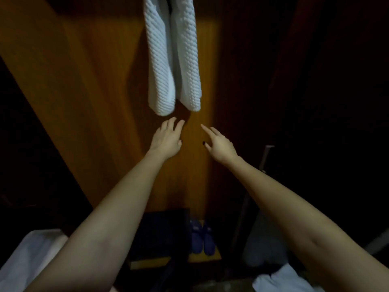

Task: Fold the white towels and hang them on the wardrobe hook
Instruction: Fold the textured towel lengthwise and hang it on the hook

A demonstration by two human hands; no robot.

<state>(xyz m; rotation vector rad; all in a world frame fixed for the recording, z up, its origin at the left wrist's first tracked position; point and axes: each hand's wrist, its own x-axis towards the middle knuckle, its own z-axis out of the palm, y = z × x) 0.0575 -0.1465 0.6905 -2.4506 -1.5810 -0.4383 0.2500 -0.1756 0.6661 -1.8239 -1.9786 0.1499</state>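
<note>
A folded white towel with a ribbed weave hangs down the brown wooden wardrobe panel. Its two halves dangle side by side, and its top runs out of the frame, so the hook is hidden. My left hand is stretched out just below the towel's lower left end, fingers straight, holding nothing. My right hand reaches up beside it, a little below the towel's right end, fingers spread and empty. Neither hand touches the towel.
A pair of blue slippers sits on a low wooden shelf at the wardrobe's foot, next to a dark box. White cloth lies at the lower left and more white fabric at the lower right. A metal handle stands on the dark right side.
</note>
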